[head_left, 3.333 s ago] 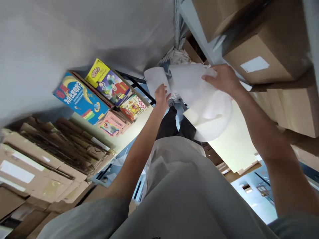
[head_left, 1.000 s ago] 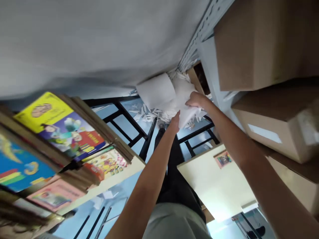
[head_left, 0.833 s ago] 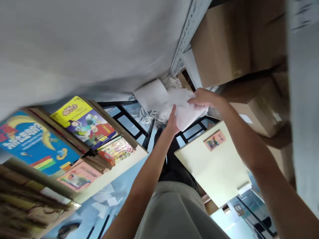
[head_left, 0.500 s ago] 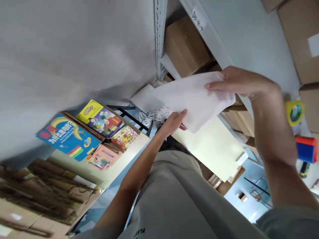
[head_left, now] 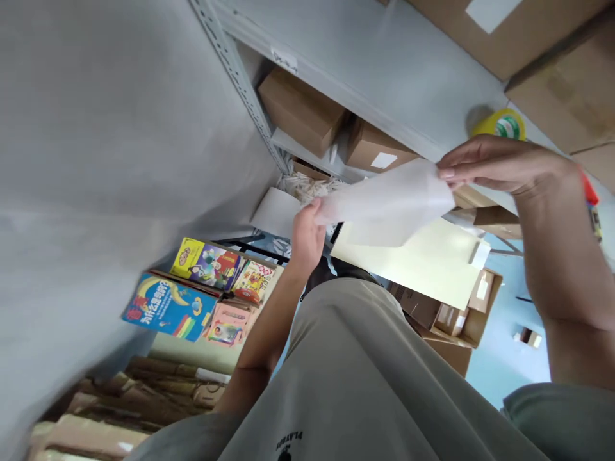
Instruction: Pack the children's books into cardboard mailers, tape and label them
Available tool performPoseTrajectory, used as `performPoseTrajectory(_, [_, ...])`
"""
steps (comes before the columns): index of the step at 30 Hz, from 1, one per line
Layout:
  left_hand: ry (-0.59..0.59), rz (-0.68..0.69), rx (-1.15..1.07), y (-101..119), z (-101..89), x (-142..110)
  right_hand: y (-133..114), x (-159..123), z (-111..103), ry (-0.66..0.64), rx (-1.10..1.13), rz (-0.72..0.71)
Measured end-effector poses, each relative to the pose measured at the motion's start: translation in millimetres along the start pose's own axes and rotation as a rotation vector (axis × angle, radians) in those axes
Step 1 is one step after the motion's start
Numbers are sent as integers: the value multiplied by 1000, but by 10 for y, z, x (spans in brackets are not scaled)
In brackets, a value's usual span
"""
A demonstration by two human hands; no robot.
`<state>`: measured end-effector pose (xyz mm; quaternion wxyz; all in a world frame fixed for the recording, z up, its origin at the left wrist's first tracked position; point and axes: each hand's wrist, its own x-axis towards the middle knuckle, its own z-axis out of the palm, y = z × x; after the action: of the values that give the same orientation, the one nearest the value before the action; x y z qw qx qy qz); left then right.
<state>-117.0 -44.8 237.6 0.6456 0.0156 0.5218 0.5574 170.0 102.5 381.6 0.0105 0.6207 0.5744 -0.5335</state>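
Note:
A thin, whitish translucent sheet (head_left: 389, 203) is stretched between my two hands; whether it is paper or plastic I cannot make out. My left hand (head_left: 308, 235) grips its left end, fingers closed. At the upper right corner my right hand (head_left: 504, 163) pinches the sheet between thumb and fingers. Below the sheet lies a pale yellow board (head_left: 423, 266), partly covered by it. Another white, curved sheet (head_left: 275, 213) is beyond my left hand, near a heap of shredded white paper (head_left: 312, 187).
Metal shelving (head_left: 336, 83) with cardboard boxes (head_left: 300, 109) runs along the far side. A yellow tape roll (head_left: 504, 125) sits on a shelf near my right hand. Colourful books (head_left: 173, 307) stand at left, above stacked flattened cardboard (head_left: 158, 390). An open carton (head_left: 485, 307) is at lower right.
My left hand has moved to the sheet's left end and closed on it. The sheet is now held out longer and flatter between my hands. The view has turned.

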Motion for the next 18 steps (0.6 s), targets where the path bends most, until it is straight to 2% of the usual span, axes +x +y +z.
performPoseTrajectory(4, [-134, -81, -102, 13, 239, -122, 148, -19, 336, 100, 252, -210])
performPoseTrajectory(7, [-186, -115, -14, -151, 392, -255, 212, -24, 511, 159, 280, -281])
performPoseTrajectory(10, [-88, 24, 98, -407, 498, -327, 384, -101, 647, 209, 194, -356])
performPoseTrajectory(14, [39, 222, 183, -695, 628, -372, 832, -186, 796, 485, -163, -333])
performPoseTrajectory(16, [54, 294, 196, -788, 705, -399, 1123, -175, 777, 547, -250, -282])
performPoseTrajectory(18, [101, 356, 199, -848, 780, -428, 1439, -132, 683, 541, -270, -241])
